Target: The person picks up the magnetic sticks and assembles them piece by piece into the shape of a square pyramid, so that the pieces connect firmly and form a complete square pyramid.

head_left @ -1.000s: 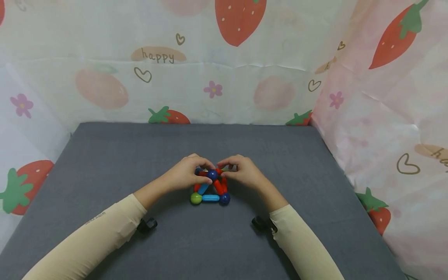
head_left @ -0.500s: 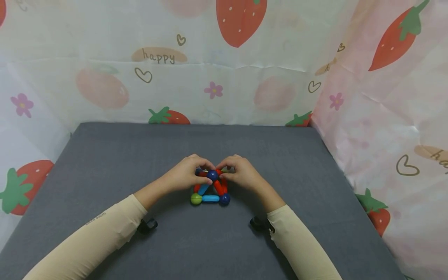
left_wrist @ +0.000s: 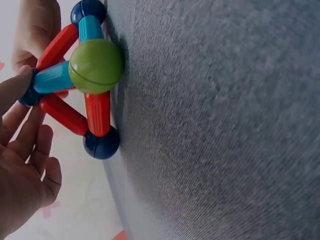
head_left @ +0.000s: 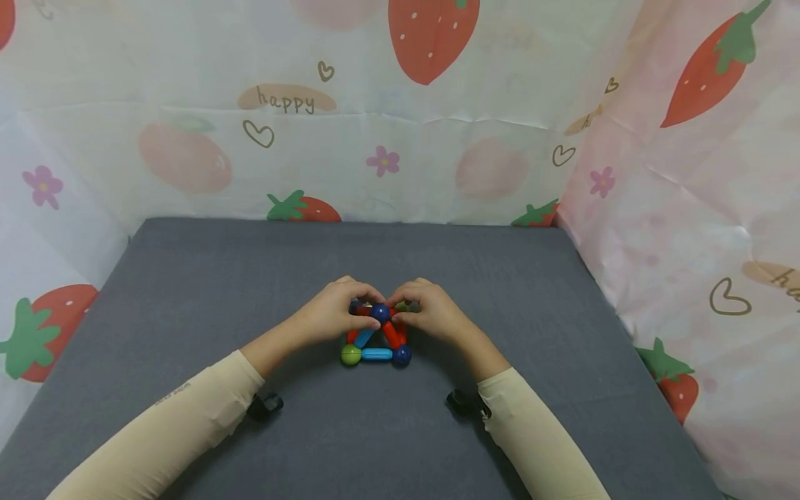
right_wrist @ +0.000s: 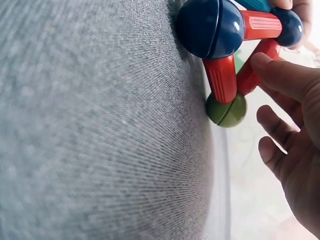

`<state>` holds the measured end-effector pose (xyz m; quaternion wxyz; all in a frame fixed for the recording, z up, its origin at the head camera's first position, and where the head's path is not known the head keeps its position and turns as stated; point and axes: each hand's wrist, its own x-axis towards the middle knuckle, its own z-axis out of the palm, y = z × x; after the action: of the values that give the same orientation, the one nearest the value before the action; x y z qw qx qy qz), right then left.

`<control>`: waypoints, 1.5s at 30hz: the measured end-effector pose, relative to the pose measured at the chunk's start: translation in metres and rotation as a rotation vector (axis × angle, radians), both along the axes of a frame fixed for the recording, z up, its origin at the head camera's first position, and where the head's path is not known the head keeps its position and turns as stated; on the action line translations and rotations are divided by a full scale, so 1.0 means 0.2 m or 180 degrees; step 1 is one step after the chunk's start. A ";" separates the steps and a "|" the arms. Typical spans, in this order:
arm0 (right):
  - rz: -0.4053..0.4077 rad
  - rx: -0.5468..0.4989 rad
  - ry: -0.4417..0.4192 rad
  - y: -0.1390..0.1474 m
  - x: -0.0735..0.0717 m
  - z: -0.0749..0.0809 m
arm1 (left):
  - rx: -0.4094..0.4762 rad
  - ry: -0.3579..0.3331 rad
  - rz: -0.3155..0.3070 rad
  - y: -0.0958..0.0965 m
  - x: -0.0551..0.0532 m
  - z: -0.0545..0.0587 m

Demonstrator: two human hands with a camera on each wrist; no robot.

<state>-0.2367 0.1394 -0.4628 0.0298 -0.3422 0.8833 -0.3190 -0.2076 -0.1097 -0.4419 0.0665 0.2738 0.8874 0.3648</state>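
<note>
A small pyramid of magnetic rods and balls stands on the grey table, four-sided at its base. Its apex is a dark blue ball (head_left: pixel 380 312), pinched between the thumb and fingers of my left hand (head_left: pixel 337 307). My right hand (head_left: pixel 432 307) pinches the red rod (right_wrist: pixel 248 78) that slopes from the apex to the far-right green ball (right_wrist: pixel 227 111). In front, a light blue rod (head_left: pixel 377 354) joins a lime green ball (head_left: pixel 351 355) to a dark blue ball (head_left: pixel 402 355). Another dark blue ball (left_wrist: pixel 101 143) sits at the far-left corner, mostly covered in the head view.
Grey cloth (head_left: pixel 375 430) covers the table around the pyramid. A white sheet printed with strawberries (head_left: pixel 425 173) hangs behind it, and a similar pinkish one (head_left: pixel 681 229) hangs on the right. Black wrist straps (head_left: pixel 265 406) show under both sleeves.
My right hand has shifted slightly left, bringing its fingertips closer to the apex along the red rod. My left hand keeps its pinch on the top ball, and the pyramid stays put.
</note>
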 end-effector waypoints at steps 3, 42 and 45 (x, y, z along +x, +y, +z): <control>-0.0014 -0.0014 0.0000 0.00 0.00 0.00 | 0.0017 0.0060 0.0052 0.00 0.01 0.00; -0.0631 -0.0112 -0.0672 -0.04 0.13 0.01 | 0.0055 -0.0623 0.0705 -0.03 0.06 -0.07; -0.0728 -0.0235 -0.0771 -0.06 0.11 0.01 | 0.0111 -0.0623 0.0711 -0.03 0.04 -0.08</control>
<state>-0.2143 0.1284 -0.4614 0.0869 -0.1995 0.8941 -0.3914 -0.2001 -0.1154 -0.4569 0.1069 0.1376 0.8951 0.4103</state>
